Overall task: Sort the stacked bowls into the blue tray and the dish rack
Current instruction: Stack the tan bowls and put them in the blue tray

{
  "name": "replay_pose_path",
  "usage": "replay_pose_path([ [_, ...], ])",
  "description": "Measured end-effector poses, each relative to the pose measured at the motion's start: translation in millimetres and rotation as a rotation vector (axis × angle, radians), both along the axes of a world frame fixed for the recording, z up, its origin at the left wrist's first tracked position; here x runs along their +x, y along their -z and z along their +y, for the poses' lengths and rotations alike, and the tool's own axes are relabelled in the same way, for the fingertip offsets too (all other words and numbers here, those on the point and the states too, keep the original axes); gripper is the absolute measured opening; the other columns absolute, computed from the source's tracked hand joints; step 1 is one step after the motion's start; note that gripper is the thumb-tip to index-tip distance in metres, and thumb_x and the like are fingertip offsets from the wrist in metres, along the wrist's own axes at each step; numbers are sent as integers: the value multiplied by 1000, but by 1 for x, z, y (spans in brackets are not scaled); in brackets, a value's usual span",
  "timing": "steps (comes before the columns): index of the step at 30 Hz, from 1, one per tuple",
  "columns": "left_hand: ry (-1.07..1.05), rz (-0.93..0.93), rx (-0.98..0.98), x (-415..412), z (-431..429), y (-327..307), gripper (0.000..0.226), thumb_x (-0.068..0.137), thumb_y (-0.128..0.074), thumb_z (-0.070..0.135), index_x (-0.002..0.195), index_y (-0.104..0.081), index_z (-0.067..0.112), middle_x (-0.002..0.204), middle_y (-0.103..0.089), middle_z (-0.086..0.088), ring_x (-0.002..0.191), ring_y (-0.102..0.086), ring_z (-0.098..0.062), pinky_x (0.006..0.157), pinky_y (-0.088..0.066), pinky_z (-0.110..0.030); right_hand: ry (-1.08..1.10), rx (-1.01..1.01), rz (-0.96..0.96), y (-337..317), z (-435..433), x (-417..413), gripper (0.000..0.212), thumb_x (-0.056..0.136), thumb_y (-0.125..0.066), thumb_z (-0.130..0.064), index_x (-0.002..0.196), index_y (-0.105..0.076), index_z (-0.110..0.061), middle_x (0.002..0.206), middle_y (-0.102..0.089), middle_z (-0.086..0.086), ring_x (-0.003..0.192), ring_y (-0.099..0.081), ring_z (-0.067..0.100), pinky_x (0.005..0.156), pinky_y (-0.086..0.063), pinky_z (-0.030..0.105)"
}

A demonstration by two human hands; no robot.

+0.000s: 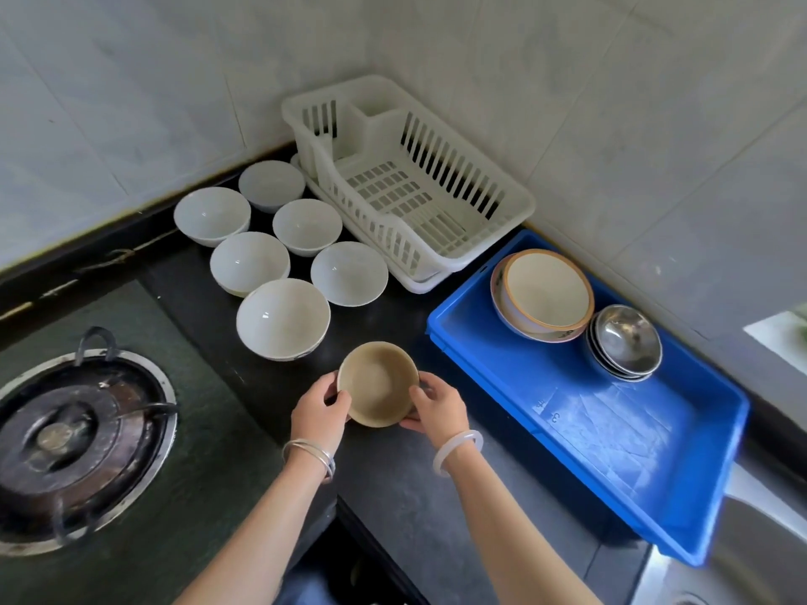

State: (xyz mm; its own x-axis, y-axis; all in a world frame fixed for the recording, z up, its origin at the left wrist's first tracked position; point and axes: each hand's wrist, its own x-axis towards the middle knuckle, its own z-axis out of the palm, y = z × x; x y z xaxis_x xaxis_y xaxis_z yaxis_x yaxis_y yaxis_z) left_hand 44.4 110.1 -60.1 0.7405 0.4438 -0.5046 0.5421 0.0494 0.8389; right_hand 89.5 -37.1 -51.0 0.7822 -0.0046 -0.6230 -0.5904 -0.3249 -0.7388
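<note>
Looks fairly bright, softly and evenly lit. Blows out to white in a small patch (781, 338) at the right edge. Leaves pinpoint glints in the white bowls (283, 318) and a wider sheen in the steel bowls (624, 340) (middle right). Casts only faint, soft-edged shadow beneath the tan bowl (378, 384) held by the left hand (319, 412) and right hand (436, 410). Sinks darkest around the burner (78, 438), lower left. Bows the wall tile lines toward the corners; stays slightly soft throughout.
</note>
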Motion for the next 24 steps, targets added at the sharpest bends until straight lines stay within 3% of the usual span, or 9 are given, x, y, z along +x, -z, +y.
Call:
replay_pose_path([
  [4,104,-86,-55,22,-28,-24,26,85,-52,7,107,-64,15,104,-68,-9,91,-64,-22,82,-57,-40,165,66,-93,-19,-37,1,26,94,-52,-20,119,-56,-22,100,-65,1,79,-69,13,58,-58,21],
  [8,256,-141,-106,43,-71,-44,15,85,-57,12,92,-63,24,100,-69,-7,93,-67,-22,82,-57,-40,331,153,-136,-35,-87,-2,22,92,-50,-13,111,-59,-19,91,-67,2,59,-69,9,58,-57,22],
  [12,377,-105,-212,59,-127,-50,17,84,-58,5,95,-60,18,107,-67,-13,99,-65,-26,85,-56,-43,509,190,-137,-41,-139,-10,25,89,-47,-7,110,-60,-13,86,-63,2,48,-63,10,55,-55,23],
  [16,538,-40,-286,69,-193,-47,24,83,-58,-1,104,-57,10,113,-63,-19,99,-62,-29,87,-55,-44,705,210,-131,-41,-192,-24,21,91,-43,-4,105,-58,-10,86,-60,5,49,-67,15,47,-53,22],
  [20,651,46,-375,76,-254,-43,35,84,-55,-7,118,-52,-5,111,-61,-21,92,-58,-26,69,-55,-26,894,189,-106,-31,-240,-36,16,91,-44,-3,92,-58,-11,91,-60,10,68,-68,27,50,-55,25],
  [24,663,92,-412,82,-303,-37,34,86,-52,-9,120,-49,-10,104,-56,-16,95,-54,-26,56,-53,-14,1049,213,-99,-20,-274,-37,21,88,-45,2,75,-57,-9,84,-58,13,76,-64,32,52,-56,26],
])
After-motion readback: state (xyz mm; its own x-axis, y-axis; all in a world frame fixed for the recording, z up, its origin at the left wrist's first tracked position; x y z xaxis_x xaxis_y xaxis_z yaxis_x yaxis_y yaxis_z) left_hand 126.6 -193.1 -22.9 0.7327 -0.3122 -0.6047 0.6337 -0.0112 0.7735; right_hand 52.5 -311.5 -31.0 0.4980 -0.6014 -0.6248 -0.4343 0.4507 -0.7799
